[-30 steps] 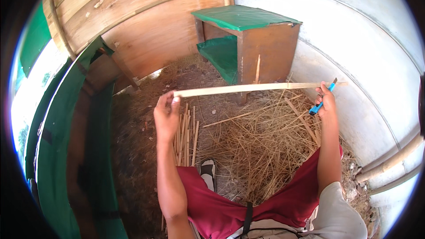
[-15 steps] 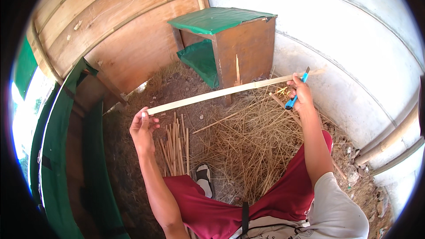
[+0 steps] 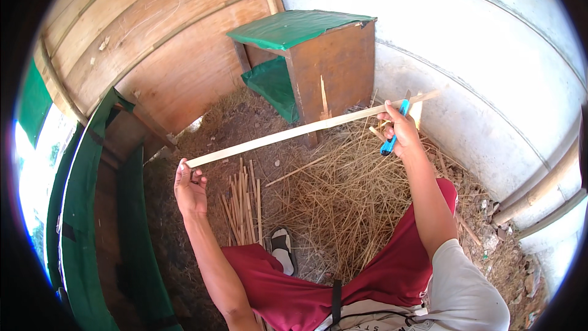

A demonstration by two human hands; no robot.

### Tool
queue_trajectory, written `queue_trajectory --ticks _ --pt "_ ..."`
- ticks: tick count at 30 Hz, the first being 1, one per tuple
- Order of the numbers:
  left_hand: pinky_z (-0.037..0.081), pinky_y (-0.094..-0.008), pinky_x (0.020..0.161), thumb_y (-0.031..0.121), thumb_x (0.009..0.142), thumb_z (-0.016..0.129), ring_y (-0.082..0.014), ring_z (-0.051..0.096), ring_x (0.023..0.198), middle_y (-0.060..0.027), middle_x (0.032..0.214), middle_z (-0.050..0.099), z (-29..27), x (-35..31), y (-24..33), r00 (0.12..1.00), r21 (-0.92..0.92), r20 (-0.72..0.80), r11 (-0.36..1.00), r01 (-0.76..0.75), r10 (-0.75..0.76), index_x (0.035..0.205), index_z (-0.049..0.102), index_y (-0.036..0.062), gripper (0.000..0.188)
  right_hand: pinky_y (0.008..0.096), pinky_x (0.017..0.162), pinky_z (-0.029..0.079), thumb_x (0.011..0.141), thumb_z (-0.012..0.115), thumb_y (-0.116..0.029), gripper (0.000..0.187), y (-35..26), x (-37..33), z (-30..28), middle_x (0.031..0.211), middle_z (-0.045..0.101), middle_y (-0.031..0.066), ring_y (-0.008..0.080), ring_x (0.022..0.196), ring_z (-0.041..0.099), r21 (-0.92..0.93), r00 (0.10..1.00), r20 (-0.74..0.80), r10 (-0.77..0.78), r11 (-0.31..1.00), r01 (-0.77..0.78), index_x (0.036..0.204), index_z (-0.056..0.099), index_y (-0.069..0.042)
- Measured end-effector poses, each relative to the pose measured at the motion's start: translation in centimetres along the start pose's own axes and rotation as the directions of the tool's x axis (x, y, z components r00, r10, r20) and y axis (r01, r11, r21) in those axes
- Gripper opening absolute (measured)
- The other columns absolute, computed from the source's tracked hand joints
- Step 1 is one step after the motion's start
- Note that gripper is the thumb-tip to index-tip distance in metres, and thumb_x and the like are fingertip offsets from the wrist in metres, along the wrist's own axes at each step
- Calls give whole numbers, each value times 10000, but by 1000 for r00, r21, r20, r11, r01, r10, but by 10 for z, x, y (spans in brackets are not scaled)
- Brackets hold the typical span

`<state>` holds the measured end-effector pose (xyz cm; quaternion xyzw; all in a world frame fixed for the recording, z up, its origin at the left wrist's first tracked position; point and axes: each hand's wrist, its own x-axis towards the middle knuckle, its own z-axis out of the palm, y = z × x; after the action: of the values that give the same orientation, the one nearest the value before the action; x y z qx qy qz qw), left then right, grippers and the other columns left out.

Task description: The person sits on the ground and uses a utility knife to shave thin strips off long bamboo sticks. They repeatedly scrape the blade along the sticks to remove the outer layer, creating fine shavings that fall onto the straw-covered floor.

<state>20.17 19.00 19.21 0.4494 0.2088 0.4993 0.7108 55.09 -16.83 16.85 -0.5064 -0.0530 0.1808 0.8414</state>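
Observation:
A long pale bamboo strip point(image 3: 288, 135) stretches across in front of me, tilted up toward the right. Its lower left end is pinched in the fingertips of my left hand point(image 3: 191, 191). My right hand point(image 3: 401, 130) is closed round a blue utility knife point(image 3: 388, 145), its blade pointing up, and the strip's right part also rests in those fingers. The strip's right end sticks out past the hand toward the white wall. Below, a bundle of cut bamboo sticks point(image 3: 244, 203) lies on the ground by my left leg, and a heap of thin shavings point(image 3: 349, 208) spreads between my legs.
A brown wooden cabinet point(image 3: 340, 70) with a green cover stands ahead against the white wall point(image 3: 453, 30). Plywood boards point(image 3: 184, 43) form the far left wall. A green-draped shelf point(image 3: 82, 239) runs along my left. Bamboo poles point(image 3: 545, 190) lean at the right.
Both hands have shifted a little to the left with the bamboo strip, the right one more. The view has turned slightly. Both grips stay the same.

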Motion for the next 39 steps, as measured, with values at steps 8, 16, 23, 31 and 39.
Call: queue_trajectory --ticks 8,16,23,31,39 --pt "466 -270 697 217 1006 594 -97 571 791 43 931 595 -9 4 0 999 19 -50 1000 -10 11 1235 578 130 245 210 426 312 938 693 -366 330 1 -6 8 842 673 70 46 464 381 -52 999 37 -36 998 38 979 603 -51" --pt "461 -265 683 204 1014 577 -84 554 768 49 901 575 -12 7 0 998 -17 -67 1000 19 -20 1236 564 126 236 214 417 326 947 688 -339 309 4 -6 8 842 696 92 42 447 377 -93 994 58 -89 991 94 966 596 -45" --pt "463 -272 670 169 1009 580 -98 551 771 31 909 564 -11 4 -4 999 31 -43 1000 -6 7 1188 580 121 186 214 432 335 922 721 -334 357 2 -9 9 892 694 131 48 461 400 3 998 0 -63 998 63 1019 574 -24" --pt "463 -275 667 149 1015 559 -111 551 771 21 917 561 -7 2 -4 1000 36 -17 999 -10 11 1171 585 115 161 212 428 330 933 708 -323 387 2 -7 8 911 698 134 50 459 386 0 998 -25 -54 999 54 1079 567 7" --pt "478 -274 678 158 1023 523 -125 587 814 -2 939 583 -1 -1 -3 1000 92 -24 996 9 -6 1242 571 68 241 217 470 392 939 682 -269 314 5 1 0 975 718 143 47 446 373 -13 999 -43 -9 1000 8 1104 581 -22"
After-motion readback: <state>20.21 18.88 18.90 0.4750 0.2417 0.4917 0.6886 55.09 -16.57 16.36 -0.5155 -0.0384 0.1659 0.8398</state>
